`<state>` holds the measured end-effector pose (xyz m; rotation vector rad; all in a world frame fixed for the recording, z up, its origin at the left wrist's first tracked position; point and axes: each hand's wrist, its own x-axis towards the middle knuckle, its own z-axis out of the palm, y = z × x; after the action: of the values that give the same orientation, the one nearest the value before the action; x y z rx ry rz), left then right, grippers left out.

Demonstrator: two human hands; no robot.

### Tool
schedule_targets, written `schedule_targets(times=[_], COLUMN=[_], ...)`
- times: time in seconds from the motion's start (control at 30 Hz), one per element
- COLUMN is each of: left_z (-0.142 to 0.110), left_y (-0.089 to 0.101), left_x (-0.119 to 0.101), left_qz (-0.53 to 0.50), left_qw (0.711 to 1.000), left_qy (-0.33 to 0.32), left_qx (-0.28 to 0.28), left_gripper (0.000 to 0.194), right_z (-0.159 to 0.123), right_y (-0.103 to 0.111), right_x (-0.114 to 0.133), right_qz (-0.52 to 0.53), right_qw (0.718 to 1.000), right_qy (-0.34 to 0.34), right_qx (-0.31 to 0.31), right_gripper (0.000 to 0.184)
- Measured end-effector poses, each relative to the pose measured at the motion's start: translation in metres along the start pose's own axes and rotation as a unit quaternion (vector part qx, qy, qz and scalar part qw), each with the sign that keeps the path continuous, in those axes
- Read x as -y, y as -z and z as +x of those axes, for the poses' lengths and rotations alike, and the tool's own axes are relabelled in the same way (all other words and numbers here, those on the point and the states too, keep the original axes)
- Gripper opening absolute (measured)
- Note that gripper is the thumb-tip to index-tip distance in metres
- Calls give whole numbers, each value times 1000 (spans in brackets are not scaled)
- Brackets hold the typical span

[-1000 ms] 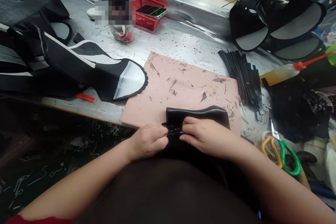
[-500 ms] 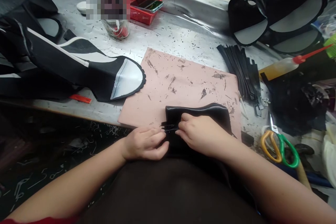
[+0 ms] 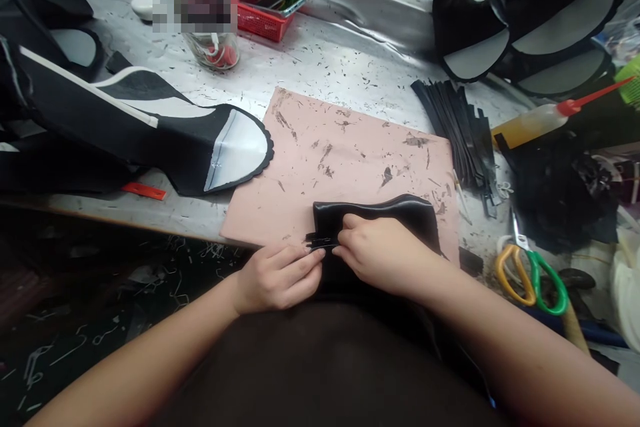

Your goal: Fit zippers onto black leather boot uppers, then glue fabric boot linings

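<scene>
A glossy black leather piece [image 3: 375, 211] with a wavy upper edge lies at the front of the pink board, partly under my hands. My left hand [image 3: 280, 275] is closed at its left side, thumb and fingertips pinched together. Over the leather, my right hand [image 3: 377, 250] is closed in a pinch, its fingertips a short way from the left ones. A thin pale thread [image 3: 327, 246] runs between the two sets of fingertips, beside a narrow dark slot or strip at the leather's left edge. My fingers hide part of the leather.
The pink board [image 3: 345, 140] is scuffed. Left lie black-and-white shoe uppers [image 3: 185, 147] and a red strip [image 3: 144, 191]. Right are black strips [image 3: 457, 133], a glue bottle [image 3: 535, 123] and scissors [image 3: 523, 267]. A red basket [image 3: 265, 25] holding a phone [image 3: 273, 0] stands behind.
My left hand's fingers have drawn closer together at the thread. My right hand stays in nearly the same place. The view has shifted slightly.
</scene>
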<state>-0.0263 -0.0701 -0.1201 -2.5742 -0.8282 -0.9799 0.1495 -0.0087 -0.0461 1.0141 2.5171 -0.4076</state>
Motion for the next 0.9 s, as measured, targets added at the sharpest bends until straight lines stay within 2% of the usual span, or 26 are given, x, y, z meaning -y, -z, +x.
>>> schedule_targets(times=[0.1,0.27,0.4,0.57,0.73,0.9], left_z=[2,3,4,9,11,10], left_y=[0,0,1,-1,-5,-7], left_x=[1,1,0,-1,-4,-7], left_qz=[-2,-18,2,24,51,51], left_qw=[1000,999,999,999,996,994], left_qy=[1,15,24,24,17,14], left_qx=[9,36,48,40,77,95], left_gripper=[6,6,9,20,41,48], right_z=[0,-8,-14,-11,-6,-6], right_y=[1,10,14,9,7,7], right_x=[2,-5,-17,-23,-21,-20], right_qz=[-7,-29,18,27,20,27], right_qw=[1000,998,999,999,998,998], right_qy=[-3,-53,-25,-37,-50,-40], right_qx=[0,10,29,28,33,40], right_gripper=[30,34,21,19,22,21])
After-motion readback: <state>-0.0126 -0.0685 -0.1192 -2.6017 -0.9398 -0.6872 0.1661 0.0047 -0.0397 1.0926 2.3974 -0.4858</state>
